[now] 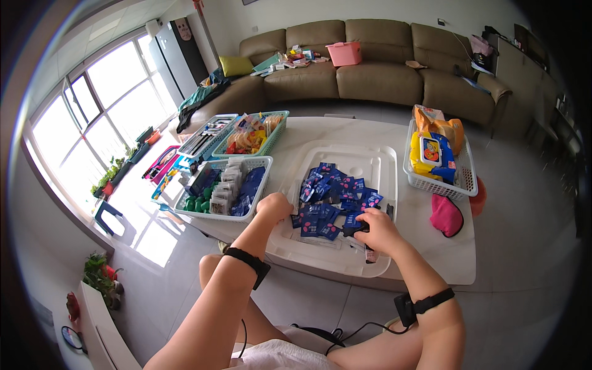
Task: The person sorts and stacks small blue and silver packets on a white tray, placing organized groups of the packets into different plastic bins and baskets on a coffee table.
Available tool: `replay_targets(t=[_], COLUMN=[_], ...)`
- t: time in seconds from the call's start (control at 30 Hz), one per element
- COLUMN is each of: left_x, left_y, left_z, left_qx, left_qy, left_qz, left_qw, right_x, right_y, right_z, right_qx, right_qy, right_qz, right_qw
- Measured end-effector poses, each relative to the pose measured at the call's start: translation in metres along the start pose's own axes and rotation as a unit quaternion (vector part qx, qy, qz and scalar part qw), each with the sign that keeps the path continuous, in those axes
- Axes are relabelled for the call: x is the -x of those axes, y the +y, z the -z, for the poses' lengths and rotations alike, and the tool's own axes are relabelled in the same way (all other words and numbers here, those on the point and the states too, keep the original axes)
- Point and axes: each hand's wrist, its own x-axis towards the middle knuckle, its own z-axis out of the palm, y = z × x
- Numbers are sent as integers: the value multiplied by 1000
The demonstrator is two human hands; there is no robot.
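Note:
A translucent plastic lid point(386, 162) lies on the white marbled table and carries many small blue sachets point(330, 187) with pink spots. My right hand point(377, 229) is at the lid's near right, its fingers closed on a small black object point(355, 229) beside the sachets. Below those fingers lies a small pinkish item point(370, 255). My left hand point(275, 206) is at the lid's left edge, close to a white basket point(269, 167) of blue packets, small clear bags and green items; whether it holds anything cannot be told.
Two green baskets, one with snacks point(247, 138) and one with pens point(208, 134), stand at the back left. On the right are a white basket point(467, 185) with a yellow and blue wipes pack point(432, 155) and a pink pouch point(446, 215). Beyond the table stands a brown sofa point(379, 83).

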Motion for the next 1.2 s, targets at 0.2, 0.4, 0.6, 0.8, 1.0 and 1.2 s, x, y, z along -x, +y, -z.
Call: replay_targets(t=[0.2, 0.4, 0.6, 0.8, 1.0, 1.2], left_x=[-8, -9, -13, -5, -2, -3], left_y=[-18, -27, -28, -29, -23, -30], left_z=[-14, -18, -22, -26, -34, -28], left_qx=[25, 5, -144, -128, -50, -37], left_qy=[93, 113, 146, 113, 169, 145], left_qz=[-42, -73, -112, -143, -93, -92], left_qw=[994, 991, 972, 975, 980, 984], right_x=[1, 1, 4, 4, 2, -1], right_y=[1, 0, -5, -4, -5, -13], right_z=[-4, -4, -2, -4, -6, -10], right_qx=[55, 69, 78, 80, 80, 76], right_qy=[-32, -52, -59, -57, -61, -74], right_qz=[-32, -50, -49, -39, -29, -33], right_qw=[997, 995, 994, 994, 994, 994])
